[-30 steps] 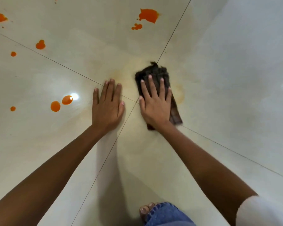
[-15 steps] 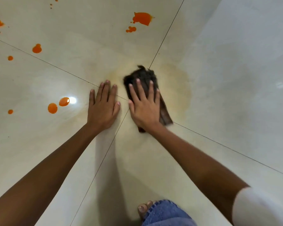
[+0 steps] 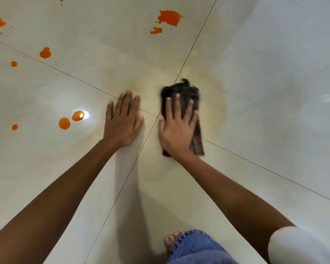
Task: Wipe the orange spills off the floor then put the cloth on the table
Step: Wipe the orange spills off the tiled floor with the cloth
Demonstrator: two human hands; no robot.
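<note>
A: The cloth [image 3: 183, 103] has slid back to the right since half a second ago. It now sits over the tile joint on its far side, and the gap to the left hand [image 3: 123, 122] has widened again.

B: And the right hand [image 3: 177, 130]?

A: Flat on top of the cloth, fingers spread, palm pressing it to the floor [image 3: 265, 92]. It is not gripping; it lies open across the dark fabric, which shows beyond the fingertips and along the hand's right edge. The edges look blurred.

B: The left one?

A: Also flat and open, fingers together, planted bare on the tile just left of where the grout lines [image 3: 133, 168] cross. It holds nothing.

B: What is around them?

A: A pale yellowish smear [image 3: 215, 103] rings the cloth, widest on its right side. Straight ahead of the right hand lies a big orange splash [image 3: 169, 17] with small drops beside it. Left of the left hand are two orange blobs [image 3: 71, 120] by a light glare. Further left and ahead are more orange spots [image 3: 45, 52], well apart from both hands.

B: Nearer the body?

A: Bare toes [image 3: 171, 240] and a denim cuff [image 3: 194, 248] behind the right forearm, with a white sleeve [image 3: 301, 246] at the right edge.
</note>
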